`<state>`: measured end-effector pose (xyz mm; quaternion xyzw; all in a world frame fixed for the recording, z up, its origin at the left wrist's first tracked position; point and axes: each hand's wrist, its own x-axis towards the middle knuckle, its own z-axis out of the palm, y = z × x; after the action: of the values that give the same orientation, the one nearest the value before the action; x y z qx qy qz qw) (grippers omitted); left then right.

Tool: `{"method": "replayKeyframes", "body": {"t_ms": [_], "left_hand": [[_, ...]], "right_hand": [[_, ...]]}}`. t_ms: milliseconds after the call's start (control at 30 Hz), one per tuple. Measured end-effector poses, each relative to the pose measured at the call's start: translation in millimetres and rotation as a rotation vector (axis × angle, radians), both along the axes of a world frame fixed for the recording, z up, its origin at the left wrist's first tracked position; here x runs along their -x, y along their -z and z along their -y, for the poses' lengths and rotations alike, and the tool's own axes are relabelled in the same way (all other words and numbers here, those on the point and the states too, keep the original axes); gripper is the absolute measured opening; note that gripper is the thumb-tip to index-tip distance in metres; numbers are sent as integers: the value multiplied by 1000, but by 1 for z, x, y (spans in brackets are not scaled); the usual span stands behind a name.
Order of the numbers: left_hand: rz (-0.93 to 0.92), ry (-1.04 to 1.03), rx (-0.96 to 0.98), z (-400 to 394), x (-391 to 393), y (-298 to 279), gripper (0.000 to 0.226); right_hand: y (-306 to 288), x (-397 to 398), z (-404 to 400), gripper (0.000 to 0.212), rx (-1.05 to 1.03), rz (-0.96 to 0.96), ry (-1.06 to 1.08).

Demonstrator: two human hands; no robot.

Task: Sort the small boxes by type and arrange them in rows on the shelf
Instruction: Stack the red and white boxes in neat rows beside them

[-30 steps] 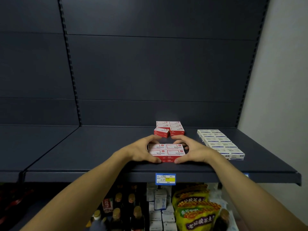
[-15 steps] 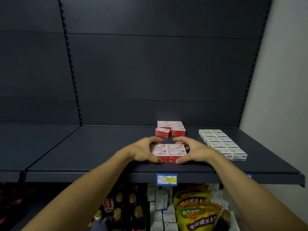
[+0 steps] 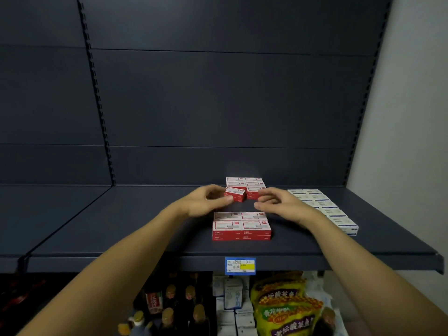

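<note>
Two blocks of small red boxes lie on the dark shelf [image 3: 121, 224]. The front block [image 3: 242, 226] sits near the shelf's edge, two wide and stacked, with no hand on it. Against the back panel lies the rear block [image 3: 244, 183], and a single red box [image 3: 236, 194] sits skewed at its front left. My left hand [image 3: 206, 201] pinches that skewed box's left end between thumb and forefinger. My right hand [image 3: 278, 202] hovers beside it with loosely curled fingers, fingertips at the rear block's front right box [image 3: 253, 193]. A row of white boxes [image 3: 322, 207] runs front to back on the right.
A blue and yellow price tag [image 3: 240, 265] hangs on the shelf's front lip. Below it stand dark bottles [image 3: 169, 309], white packets [image 3: 230, 299] and yellow snack bags [image 3: 283, 309]. A pale wall [image 3: 412, 141] bounds the shelf on the right.
Both hands let go of the front block of red boxes and moved back to the rear block. The left hand now pinches the skewed red box.
</note>
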<state>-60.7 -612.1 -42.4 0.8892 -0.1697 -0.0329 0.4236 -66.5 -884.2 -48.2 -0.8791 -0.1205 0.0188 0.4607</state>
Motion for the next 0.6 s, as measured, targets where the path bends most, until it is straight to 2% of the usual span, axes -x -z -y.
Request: {"method": "replayKeyframes", "body": {"t_ms": [67,133,300,600], "left_hand": [[84,-164,-82,-3,-13,0,56],[141,-309,-197,-5,-29,3,45],[54,-408,-285,10,-53,11,45],[107,-428,-264,37,-85,23,44]], "right_hand": [[-1,-10,1,47,22,52,140],[-1,-19,1,40,79,97,276],[2,-43,0,35,92,55,466],[23,-86,-5,45,-5,42,591]]}}
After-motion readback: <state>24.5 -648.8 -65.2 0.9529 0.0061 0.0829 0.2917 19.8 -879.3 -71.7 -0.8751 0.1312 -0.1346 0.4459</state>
